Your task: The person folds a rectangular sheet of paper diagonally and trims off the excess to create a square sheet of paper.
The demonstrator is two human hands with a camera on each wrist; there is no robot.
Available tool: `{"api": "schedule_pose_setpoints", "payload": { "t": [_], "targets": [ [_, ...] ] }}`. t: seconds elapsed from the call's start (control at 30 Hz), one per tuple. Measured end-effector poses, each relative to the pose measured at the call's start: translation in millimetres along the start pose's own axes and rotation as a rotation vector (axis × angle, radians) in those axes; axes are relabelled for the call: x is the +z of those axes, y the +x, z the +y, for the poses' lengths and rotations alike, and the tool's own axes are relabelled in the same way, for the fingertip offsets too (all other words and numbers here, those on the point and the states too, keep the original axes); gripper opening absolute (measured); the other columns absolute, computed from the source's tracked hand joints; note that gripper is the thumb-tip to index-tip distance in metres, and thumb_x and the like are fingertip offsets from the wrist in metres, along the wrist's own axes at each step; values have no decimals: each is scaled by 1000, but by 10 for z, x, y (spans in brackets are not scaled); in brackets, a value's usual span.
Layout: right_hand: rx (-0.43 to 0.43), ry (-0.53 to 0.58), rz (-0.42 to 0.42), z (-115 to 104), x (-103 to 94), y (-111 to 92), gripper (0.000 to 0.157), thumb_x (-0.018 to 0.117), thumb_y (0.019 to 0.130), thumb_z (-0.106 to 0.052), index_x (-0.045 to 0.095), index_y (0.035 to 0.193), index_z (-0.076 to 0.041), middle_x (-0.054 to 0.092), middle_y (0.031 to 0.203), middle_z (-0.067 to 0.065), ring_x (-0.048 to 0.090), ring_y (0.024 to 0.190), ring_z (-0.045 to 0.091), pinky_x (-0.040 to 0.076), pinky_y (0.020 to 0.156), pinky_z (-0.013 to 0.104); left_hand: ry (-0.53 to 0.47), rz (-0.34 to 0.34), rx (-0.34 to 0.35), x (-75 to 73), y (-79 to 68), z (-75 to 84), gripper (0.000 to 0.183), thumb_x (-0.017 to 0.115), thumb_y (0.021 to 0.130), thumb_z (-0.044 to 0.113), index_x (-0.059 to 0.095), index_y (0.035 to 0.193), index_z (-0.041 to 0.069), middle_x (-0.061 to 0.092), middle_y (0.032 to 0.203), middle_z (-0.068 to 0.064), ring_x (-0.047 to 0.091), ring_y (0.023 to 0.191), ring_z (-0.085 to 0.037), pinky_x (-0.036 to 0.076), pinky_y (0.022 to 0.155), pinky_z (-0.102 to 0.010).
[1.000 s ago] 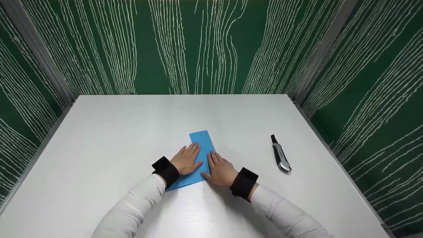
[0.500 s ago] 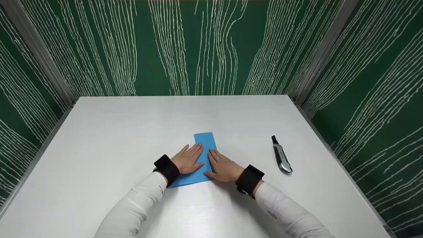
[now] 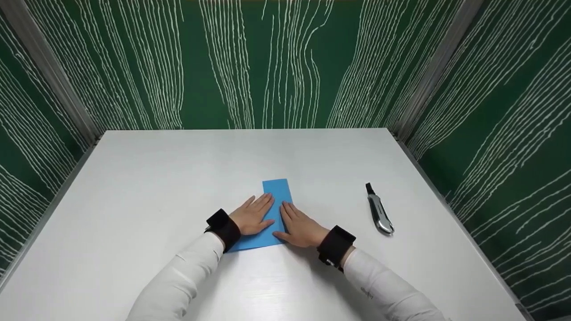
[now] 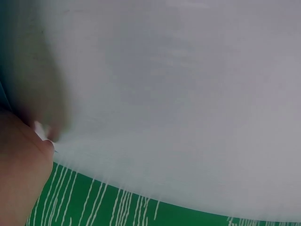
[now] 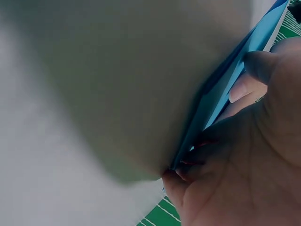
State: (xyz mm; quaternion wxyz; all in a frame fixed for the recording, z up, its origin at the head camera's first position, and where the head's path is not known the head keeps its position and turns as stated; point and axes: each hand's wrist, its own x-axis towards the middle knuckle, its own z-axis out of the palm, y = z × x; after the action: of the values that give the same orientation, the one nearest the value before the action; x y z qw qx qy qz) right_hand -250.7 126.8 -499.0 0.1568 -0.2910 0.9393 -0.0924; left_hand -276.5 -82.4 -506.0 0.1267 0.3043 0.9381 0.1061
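Note:
A folded sheet of blue paper (image 3: 277,186) lies on the white table in the head view, a narrow strip at its far end and wider toward the person. My left hand (image 3: 253,217) rests flat on its left part, fingers straight and thumb stretched to the right. Along the right edge lies my right hand (image 3: 303,228), its straight fingers pressing on the paper there, thumb near the lower corner. The right wrist view shows the layered edge of the blue paper (image 5: 207,108) beside the right hand (image 5: 235,165). Only part of the left hand (image 4: 23,169) appears in the left wrist view.
A grey and black utility knife (image 3: 380,214) lies on the white table (image 3: 156,178), right of the hands. Green walls (image 3: 205,67) with white wavy lines stand behind the table and at both sides. Black bands (image 3: 337,245) circle both wrists.
Over the last second the paper and both hands have shifted slightly right, and the paper stands a little straighter. In the last half second almost nothing has moved.

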Motion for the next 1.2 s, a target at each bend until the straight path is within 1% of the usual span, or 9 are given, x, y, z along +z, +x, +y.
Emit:
{"api": "schedule_pose_setpoints", "payload": {
  "t": [0.17, 0.3, 0.5, 0.67, 0.73, 0.8, 0.97, 1.03, 1.2],
  "targets": [
    [23, 82, 54, 38, -34, -49, 83, 49, 107, -45, 15, 161, 9, 11, 171, 27, 13, 161, 41, 23, 130, 50, -16, 4, 10, -10, -26, 7, 69, 40, 110, 38, 20, 163, -2, 17, 173, -17, 14, 163, -30, 13, 133, -50],
    [83, 100, 136, 158, -116, -127, 82, 52, 107, -42, 19, 159, 11, 15, 170, 29, 17, 160, 43, 25, 130, 52, -16, 6, 15, -10, -39, 9, 69, 39, 110, 38, 19, 163, -2, 15, 173, -17, 13, 163, -30, 12, 133, -50],
    [221, 76, 293, 536, -290, -292, 77, 52, 107, -34, 22, 154, 19, 23, 163, 38, 24, 155, 51, 23, 128, 60, -51, 7, 12, -37, -67, 22, 69, 40, 110, 35, 19, 163, -2, 14, 173, -19, 12, 163, -32, 10, 133, -51],
    [341, 32, 358, 940, -391, -483, 77, 55, 105, -31, 25, 151, 23, 27, 158, 43, 29, 150, 56, 27, 124, 64, -38, 23, 12, -44, -87, 22, 68, 39, 110, 36, 20, 162, -2, 16, 173, -18, 14, 163, -32, 12, 133, -51],
    [391, 53, 362, 1077, -420, -568, 77, 56, 105, -30, 25, 149, 25, 28, 156, 45, 32, 147, 58, 30, 122, 64, -28, 30, 14, -45, -97, 18, 68, 39, 110, 37, 20, 163, -2, 16, 173, -18, 14, 163, -32, 13, 133, -51],
    [439, 73, 368, 1192, -438, -649, 77, 58, 104, -29, 27, 148, 26, 33, 153, 46, 38, 143, 58, 36, 119, 63, -25, 37, 17, -25, -95, 3, 68, 39, 110, 38, 20, 163, -1, 16, 173, -17, 14, 163, -31, 13, 133, -51],
    [535, 107, 365, 1407, -474, -830, 66, 60, 102, -27, 41, 139, 25, 47, 138, 47, 53, 124, 59, 53, 97, 63, -25, 53, 26, 58, -38, -42, 69, 38, 110, 41, 19, 163, 0, 16, 173, -16, 14, 163, -30, 12, 133, -50],
    [556, 115, 348, 1478, -486, -884, 61, 60, 102, -27, 47, 133, 24, 49, 131, 47, 55, 118, 60, 55, 90, 64, -20, 52, 24, 73, -19, -46, 69, 37, 110, 42, 18, 164, 1, 15, 174, -15, 13, 163, -29, 12, 133, -49],
    [594, 146, 300, 1611, -474, -946, 57, 61, 101, -28, 53, 122, 24, 53, 121, 44, 59, 109, 58, 56, 86, 62, -24, 54, 20, 71, -34, -31, 69, 39, 110, 40, 19, 163, 1, 16, 173, -16, 14, 163, -29, 13, 133, -50]
  ]
}}
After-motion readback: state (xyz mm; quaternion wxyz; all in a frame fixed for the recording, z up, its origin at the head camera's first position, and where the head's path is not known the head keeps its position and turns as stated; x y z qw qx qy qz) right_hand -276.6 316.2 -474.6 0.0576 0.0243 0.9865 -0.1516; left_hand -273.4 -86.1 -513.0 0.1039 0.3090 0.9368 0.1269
